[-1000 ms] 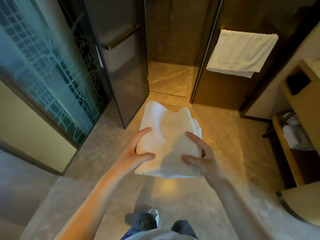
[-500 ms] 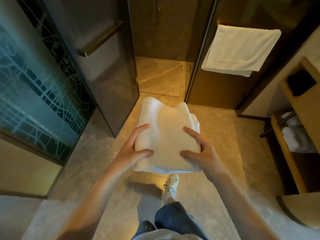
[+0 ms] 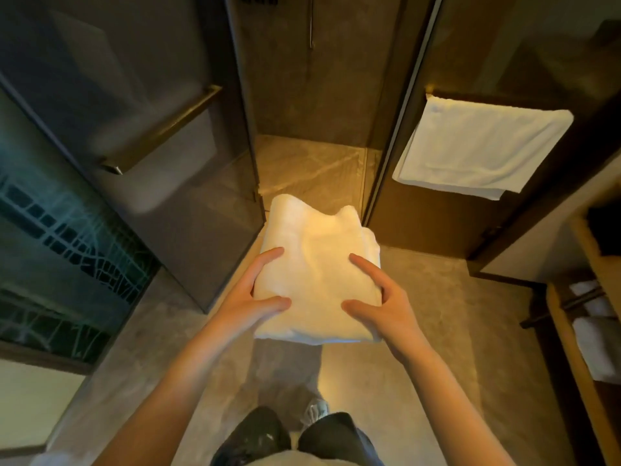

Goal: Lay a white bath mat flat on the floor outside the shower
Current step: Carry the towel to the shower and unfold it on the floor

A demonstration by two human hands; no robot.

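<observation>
A folded white bath mat (image 3: pixel 317 264) is held in the air in front of me, above the stone floor (image 3: pixel 420 331) just outside the shower opening (image 3: pixel 309 159). My left hand (image 3: pixel 248 297) grips its left edge, thumb on top and fingers under. My right hand (image 3: pixel 383 301) grips its right edge the same way. The mat stays folded in several layers, its far end pointing toward the shower.
The open glass shower door (image 3: pixel 161 156) with a bar handle (image 3: pixel 158 132) stands at the left. A white towel (image 3: pixel 480 149) hangs on the right glass panel. A wooden shelf unit (image 3: pixel 584 331) with rolled towels lines the right side. My legs and a shoe (image 3: pixel 316 412) are below.
I have stepped closer to the shower; the door and opening loom larger. Both hands keep the same hold on the folded mat.
</observation>
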